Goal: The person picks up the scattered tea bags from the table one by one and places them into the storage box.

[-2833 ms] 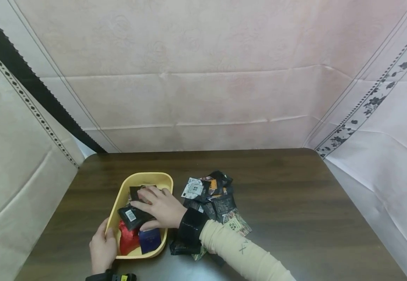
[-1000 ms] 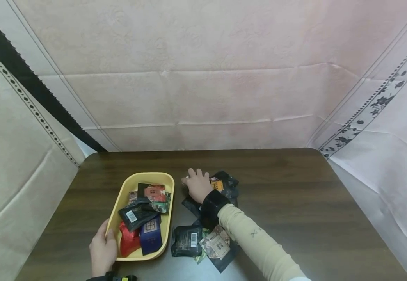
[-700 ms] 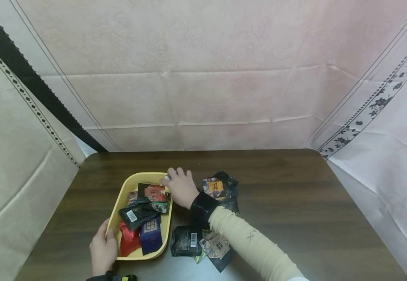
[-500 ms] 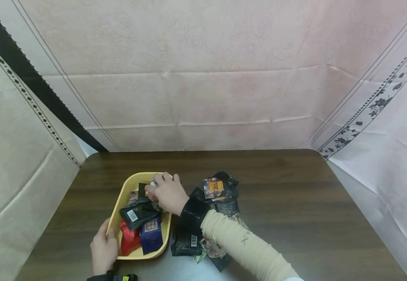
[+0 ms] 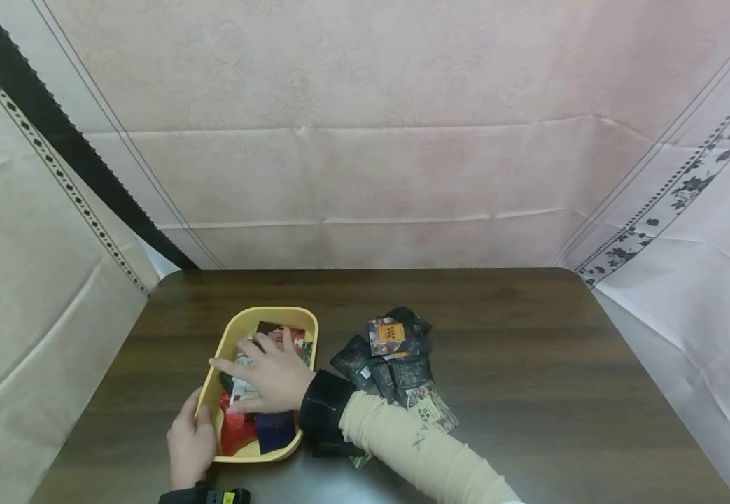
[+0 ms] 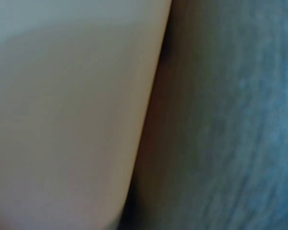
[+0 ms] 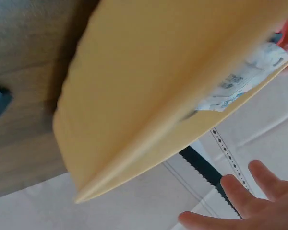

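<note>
A yellow plastic basket [image 5: 279, 312] stands at the left of the table. My left hand [image 5: 190, 444] grips its left wall near the front, thumb at the rim. Spread over the basket is my right hand [image 5: 279, 378], fingers apart, above a white-faced packet [image 5: 241, 389]. That white packet [image 7: 240, 84] also shows past the basket wall in the right wrist view. Inside lie a red packet [image 5: 236, 428], a dark blue packet [image 5: 275, 431] and an orange-red-labelled packet [image 5: 295, 339], partly covered by the hand. The left wrist view holds only a blurred pale wall and the table.
Right of the basket lies a loose pile of dark packets [image 5: 409, 371], one with an orange label [image 5: 391, 333]. More packets sit partly under my right forearm. The brown table [image 5: 528, 392] ends at a pale cloth [image 5: 371, 182] behind.
My right hand moved from the pile leftward to the basket, carrying a packet, and its fingers spread over the white packet there. The left hand has kept hold of the basket.
</note>
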Demonstrator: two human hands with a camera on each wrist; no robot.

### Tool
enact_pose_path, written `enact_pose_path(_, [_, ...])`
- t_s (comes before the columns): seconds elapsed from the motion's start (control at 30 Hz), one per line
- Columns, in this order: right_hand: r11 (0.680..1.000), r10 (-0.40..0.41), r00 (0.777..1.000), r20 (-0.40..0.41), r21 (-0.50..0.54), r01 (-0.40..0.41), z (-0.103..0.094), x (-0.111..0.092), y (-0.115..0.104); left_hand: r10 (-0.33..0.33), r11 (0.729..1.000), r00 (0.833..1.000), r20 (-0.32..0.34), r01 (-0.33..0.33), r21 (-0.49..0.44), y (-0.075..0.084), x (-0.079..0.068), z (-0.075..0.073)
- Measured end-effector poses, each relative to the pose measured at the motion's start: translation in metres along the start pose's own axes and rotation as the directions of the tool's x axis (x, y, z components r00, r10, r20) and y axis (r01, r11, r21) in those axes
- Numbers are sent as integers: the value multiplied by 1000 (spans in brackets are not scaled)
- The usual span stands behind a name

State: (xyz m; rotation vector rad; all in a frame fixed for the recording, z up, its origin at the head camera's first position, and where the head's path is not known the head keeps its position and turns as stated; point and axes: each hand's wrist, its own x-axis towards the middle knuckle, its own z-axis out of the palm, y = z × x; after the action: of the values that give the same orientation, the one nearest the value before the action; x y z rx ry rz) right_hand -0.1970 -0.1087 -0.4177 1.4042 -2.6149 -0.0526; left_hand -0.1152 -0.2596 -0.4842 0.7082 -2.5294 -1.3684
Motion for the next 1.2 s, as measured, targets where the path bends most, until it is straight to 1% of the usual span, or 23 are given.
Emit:
enact_pose_path(0.07, [1000,1,1000,13,15,-1,3,-2,3,8,1000,1000,-3,-8,-3,1,0,0])
enact_pose_path(0.13, [1000,8,1000,5,16,-8,5,-6,8,10,1000,1000,-10,-10,-12,1,-1,1])
enact_pose_path(0.27, [999,48,998,-44,1,-48,8,-12,20,-15,1000,1000,-16,14,-27,2,-1,1])
enact_pose_path(0.33, [995,95,993,-69,20,-94,10,-17,29,-33,999,999,-10,33,-31,2,0,0])
enact_pose_path(0.43, [979,196,977,-89,78,-189,17,-26,48,-51,998,999,-5,51,-34,1,0,1])
enact_pose_path(0.5, [960,272,959,-80,95,-264,25,-36,63,-51,998,999,1,51,-34,1,0,1])
enact_pose_path(0.57, [935,350,935,-55,87,-345,33,-49,80,-45,998,999,6,45,-33,0,0,2])
enact_pose_path(0.63, [905,423,906,-23,59,-421,44,-62,96,-37,999,999,7,37,-34,0,0,2])
enact_pose_path(0.73, [855,517,856,28,33,-518,57,-80,116,-20,1000,1000,-11,20,-23,0,0,1])
enact_pose_path(0.8, [820,568,820,62,41,-571,64,-88,125,-18,1000,1000,-19,18,-17,-1,0,0])
enact_pose_path(0.9, [769,628,771,105,69,-635,70,-96,134,-25,1000,1000,-12,25,-18,0,0,0])
enact_pose_path(0.97, [744,653,747,126,79,-663,73,-98,137,-38,999,999,-1,38,-23,0,0,1])
enact_pose_path(1.0, [738,659,740,131,76,-671,74,-99,138,-44,999,999,3,44,-26,0,0,2])
enact_pose_path(1.07, [734,664,735,134,72,-676,75,-100,139,-47,999,999,0,47,-25,1,1,2])
enact_pose_path(1.2, [754,648,757,85,68,-653,74,-99,141,-53,998,999,-2,53,-31,1,1,3])
